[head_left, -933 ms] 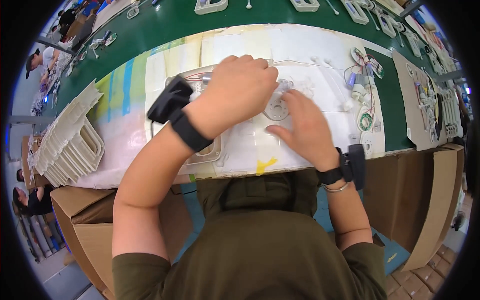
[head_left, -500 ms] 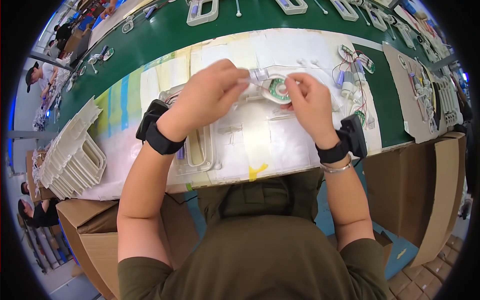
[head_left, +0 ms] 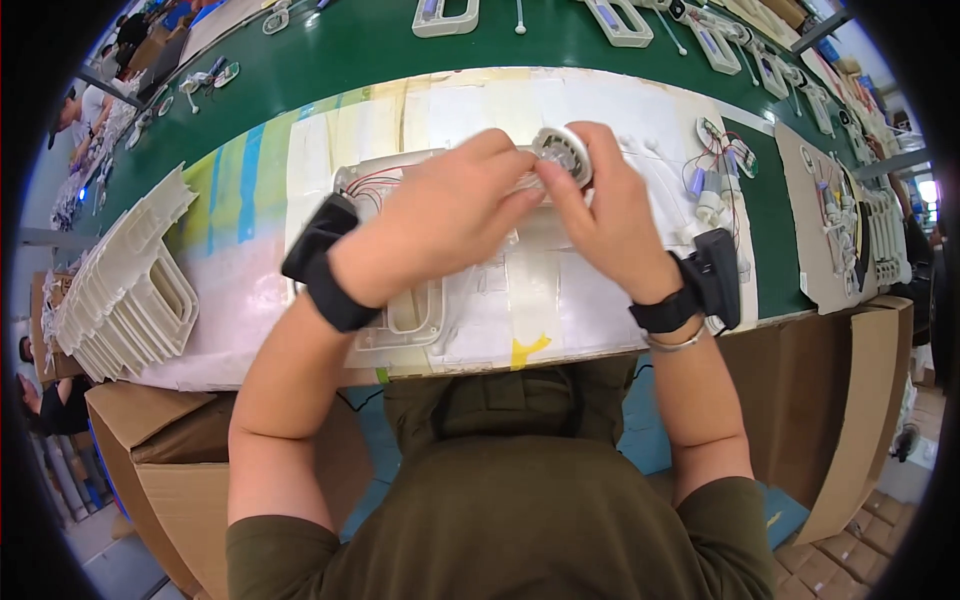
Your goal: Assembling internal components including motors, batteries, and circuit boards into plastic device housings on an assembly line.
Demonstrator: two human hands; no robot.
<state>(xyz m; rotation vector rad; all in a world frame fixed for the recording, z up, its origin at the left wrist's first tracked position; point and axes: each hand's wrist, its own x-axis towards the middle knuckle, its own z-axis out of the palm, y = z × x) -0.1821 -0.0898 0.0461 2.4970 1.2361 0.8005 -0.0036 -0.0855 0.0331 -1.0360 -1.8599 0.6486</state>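
Note:
A round white plastic head piece (head_left: 562, 150) with an open, dark inner side is between my hands above the table. My right hand (head_left: 618, 215) is closed around its right side, with the thumb at the near rim. My left hand (head_left: 440, 215) pinches at the piece's left edge; the fingertips overlap there, and whether they hold a smaller part is hidden. Under my left hand and wrist lies a white plastic housing (head_left: 432, 325), partly covered, with red wires (head_left: 372, 182) showing at its far end.
Nested white plastic shells (head_left: 130, 290) stand at the left. Right of my hands lie wired circuit boards with motors (head_left: 710, 205). A cardboard sheet (head_left: 815, 220) carries more parts. Housings (head_left: 445, 18) line the green surface (head_left: 370, 50) beyond. Cardboard boxes (head_left: 190, 490) flank me below the table edge.
My hands have come closer together. The round piece has tilted up, and its green board no longer shows. The pale cylinder near my left fingertips is now out of sight.

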